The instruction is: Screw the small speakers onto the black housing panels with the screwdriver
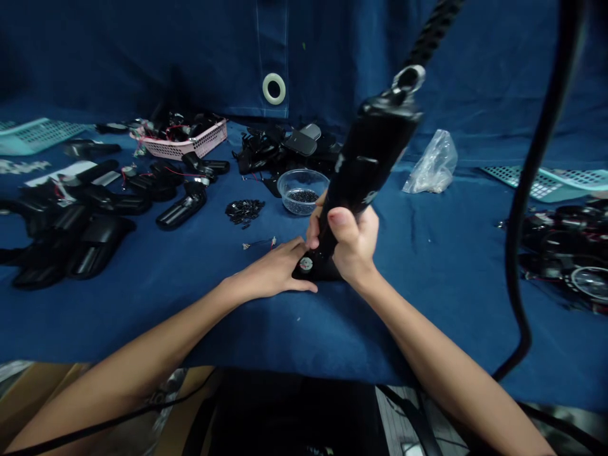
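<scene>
Head camera view: the fingers and thumb of the right hand (354, 244) are clamped around the lower body of a black cylindrical tool (373, 152). It tilts, its upper end leaning to the right above those fingers, where a metal ring (415, 77) joins it to a dark patterned cord (437, 28). Its lower end points down at a black part (327, 272), which lies on blue cloth (266, 329) directly below the right fingers; I cannot tell whether the tip touches it.

The left hand (273, 269) spans the left end of this part, fingers along the far edge and thumb apart from them along the near edge, holding it between them. A round silvery piece (306, 263) shows on the part between left thumb and fingers.

Just beyond the right fingers stands a clear bowl (285, 190) with tiny dark pieces inside. Near the left fingers, on their far side, lies a small wired connector (273, 241); farther off is a heap of small black pieces (244, 212). Well left of the left fingers lie black housings (102, 244), with a pink basket (185, 147) beyond. Right of the right fingers, and farther away, sits a clear plastic bag (434, 164).
</scene>
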The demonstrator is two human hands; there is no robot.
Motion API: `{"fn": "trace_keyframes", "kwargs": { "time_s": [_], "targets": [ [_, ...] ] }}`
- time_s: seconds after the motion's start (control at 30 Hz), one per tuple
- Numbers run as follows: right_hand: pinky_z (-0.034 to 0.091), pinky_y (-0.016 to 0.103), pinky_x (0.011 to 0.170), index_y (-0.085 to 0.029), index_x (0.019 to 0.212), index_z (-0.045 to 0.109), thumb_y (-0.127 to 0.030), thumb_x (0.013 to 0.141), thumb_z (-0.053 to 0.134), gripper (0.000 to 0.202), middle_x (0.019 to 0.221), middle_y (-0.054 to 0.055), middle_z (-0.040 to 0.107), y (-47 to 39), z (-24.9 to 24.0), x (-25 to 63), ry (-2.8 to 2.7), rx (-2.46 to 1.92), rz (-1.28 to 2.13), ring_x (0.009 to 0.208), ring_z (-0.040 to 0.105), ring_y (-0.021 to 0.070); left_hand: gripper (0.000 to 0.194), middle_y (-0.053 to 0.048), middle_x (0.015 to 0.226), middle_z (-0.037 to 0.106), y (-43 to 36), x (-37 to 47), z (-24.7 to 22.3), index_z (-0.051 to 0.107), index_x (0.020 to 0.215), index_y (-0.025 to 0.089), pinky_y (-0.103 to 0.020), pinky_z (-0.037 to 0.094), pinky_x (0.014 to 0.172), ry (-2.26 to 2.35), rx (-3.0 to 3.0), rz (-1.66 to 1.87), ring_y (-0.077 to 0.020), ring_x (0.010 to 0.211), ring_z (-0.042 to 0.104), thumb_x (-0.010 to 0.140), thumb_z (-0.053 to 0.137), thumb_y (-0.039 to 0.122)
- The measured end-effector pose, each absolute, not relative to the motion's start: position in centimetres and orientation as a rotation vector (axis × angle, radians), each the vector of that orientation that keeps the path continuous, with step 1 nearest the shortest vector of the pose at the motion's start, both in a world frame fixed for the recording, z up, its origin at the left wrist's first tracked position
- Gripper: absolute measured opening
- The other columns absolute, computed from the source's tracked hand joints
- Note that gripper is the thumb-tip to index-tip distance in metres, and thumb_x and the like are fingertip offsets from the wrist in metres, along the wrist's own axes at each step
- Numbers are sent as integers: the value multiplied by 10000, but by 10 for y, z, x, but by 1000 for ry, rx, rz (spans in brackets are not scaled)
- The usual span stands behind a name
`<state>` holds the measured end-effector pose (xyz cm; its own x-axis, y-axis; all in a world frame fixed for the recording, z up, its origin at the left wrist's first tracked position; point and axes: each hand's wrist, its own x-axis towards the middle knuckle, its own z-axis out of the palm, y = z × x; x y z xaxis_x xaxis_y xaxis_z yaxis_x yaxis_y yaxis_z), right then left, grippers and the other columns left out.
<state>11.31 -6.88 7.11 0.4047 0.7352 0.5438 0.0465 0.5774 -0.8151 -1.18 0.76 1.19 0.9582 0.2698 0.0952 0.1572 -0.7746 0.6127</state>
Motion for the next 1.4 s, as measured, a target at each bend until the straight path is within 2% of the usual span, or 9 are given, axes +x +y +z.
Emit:
{"fn": "trace_keyframes", "kwargs": {
  "time_s": [0.1, 0.23, 0.37, 0.5, 0.73, 0.83, 0.93, 1.1, 1.4],
  "targets": [
    [406, 243, 384, -204, 854, 529, -554, 840, 570, 352, 552, -42, 528, -70, 102, 122, -1021, -751, 350, 400, 482, 104, 646, -78, 1313, 493, 5, -14, 14, 425, 1356, 269, -401, 410, 1015, 302, 2448, 226, -264, 1202, 494, 808, 644, 532],
    [545, 280, 573, -207, 862, 503, -507, 908, 479, 304, 653, -17, 547, -77, 126, 166, -781, -825, 219, 555, 582, 117, 642, -55, 1273, 493, 0, -19, 19, 371, 1408, 330, -475, 342, 1066, 314, 2499, 206, -266, 1182, 492, 830, 625, 445],
    [584, 334, 766, -190, 812, 449, -178, 895, 465, 86, 704, -2, 553, -104, 95, 225, -361, -1157, 562, 694, 649, 129, 639, -47, 1281, 482, -6, -24, 29, 351, 1421, 343, -470, 372, 1041, 365, 2464, 193, -250, 1118, 528, 826, 581, 329],
    [593, 343, 783, -163, 819, 501, -305, 887, 538, 162, 774, 54, 617, -139, 45, 258, -445, -1708, 773, 757, 672, 161, 622, -42, 1307, 530, -12, -25, 41, 409, 1381, 287, -376, 416, 1014, 384, 2272, 403, -237, 1164, 533, 798, 622, 323],
    [515, 444, 761, -170, 585, 517, -452, 528, 858, 446, 581, 76, 541, -153, 34, 255, -668, -2175, 484, 806, 621, 316, 427, -35, 1252, 595, -19, -17, 44, 511, 1330, 242, -272, 462, 891, 438, 1935, 642, -190, 1108, 581, 937, 438, 392],
    [472, 414, 848, -164, 812, 600, -491, 702, 736, 371, 835, 104, 627, -157, 56, 223, -1010, -2081, 84, 897, 598, 268, 383, -49, 1003, 641, -21, -13, 44, 541, 1250, 207, -217, 428, 590, 540, 1664, 615, -153, 787, 648, 943, 400, 389],
    [483, 307, 804, -204, 1134, 596, -525, 912, 459, 414, 1066, 75, 635, -165, 77, 182, -1343, -1639, 391, 931, 595, 187, 340, -28, 797, 596, -26, -10, 47, 514, 1153, 165, -208, 372, 504, 565, 1408, 582, -136, 623, 626, 940, 406, 407],
    [357, 226, 595, -165, 877, 620, -448, 869, 584, 286, 726, -8, 514, -167, 86, 152, -1381, -1628, 481, 659, 440, 105, 366, -31, 841, 588, -32, -12, 53, 451, 1147, 171, -197, 379, 525, 527, 1362, 479, -126, 660, 633, 871, 565, 383],
    [323, 221, 574, -157, 853, 619, -439, 887, 563, 289, 694, -13, 476, -164, 86, 156, -1382, -1603, 481, 637, 392, 96, 406, -32, 976, 568, -29, -12, 49, 425, 1218, 202, -213, 386, 549, 531, 1408, 512, -109, 649, 642, 856, 563, 323]
  ]
}}
